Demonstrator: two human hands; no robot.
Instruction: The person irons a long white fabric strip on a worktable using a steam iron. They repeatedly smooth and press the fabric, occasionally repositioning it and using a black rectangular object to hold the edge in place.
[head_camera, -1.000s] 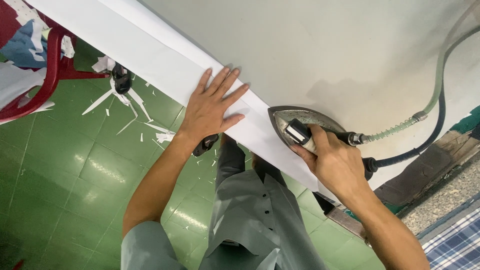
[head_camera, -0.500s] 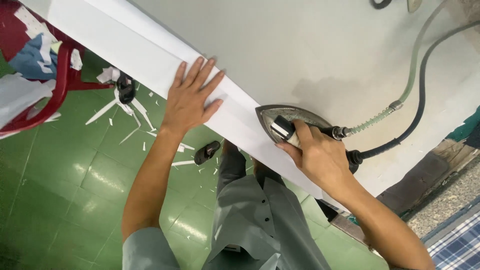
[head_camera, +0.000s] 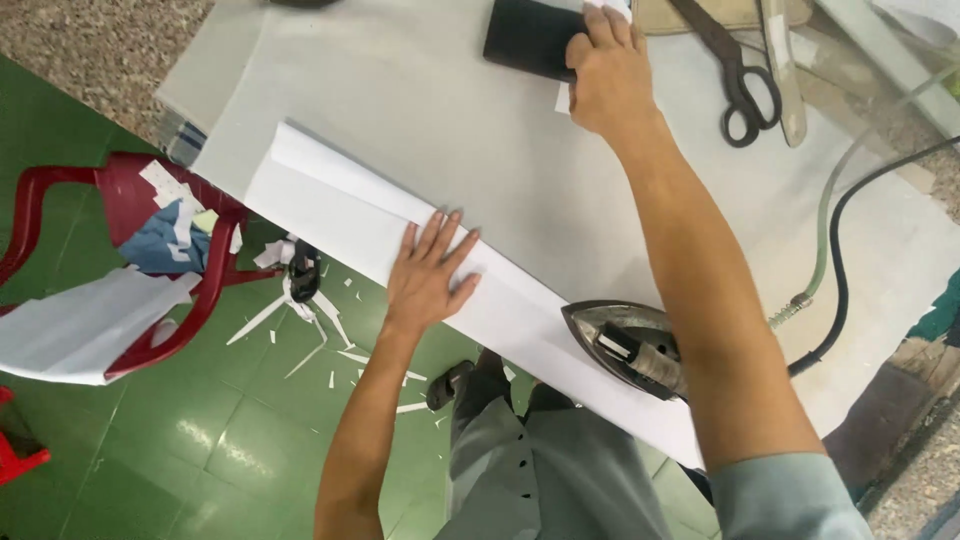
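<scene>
**Operator A:** Currently, what is the left hand (head_camera: 428, 277) doing?

**Operator B:** It lies flat, fingers spread and grasping nothing, palm down on the folded white fabric strip (head_camera: 400, 240). The strip runs along the near edge of the grey pressing table (head_camera: 480, 140). The flat palm appears to pin the fold so it does not spring open.

**Operator A:** And the right hand (head_camera: 607, 72)?

**Operator B:** It reaches to the far side of the pressing table and rests on a black rectangular piece (head_camera: 525, 38), fingers curled over its edge. Whether the piece is actually gripped cannot be told from this angle. A small white scrap shows just beneath the palm.

**Operator A:** Location of the steam iron (head_camera: 625, 345)?

**Operator B:** Released, soleplate down on the strip, at the near edge of the table, to the right of the left hand. Parked flat there, it probably serves as a weight on the fold. A pale green hose (head_camera: 828, 215) and a black cable (head_camera: 842, 280) lead from its rear across the table.

**Operator A:** Count of items?

**Operator B:** One iron, one fabric strip, one black piece, one pair of dark scissors (head_camera: 735, 75) at the far edge of the table beside a wooden ruler. Below the table: one red plastic chair (head_camera: 150, 345) holding cloth offcuts, with many white paper scraps on the green floor.
</scene>
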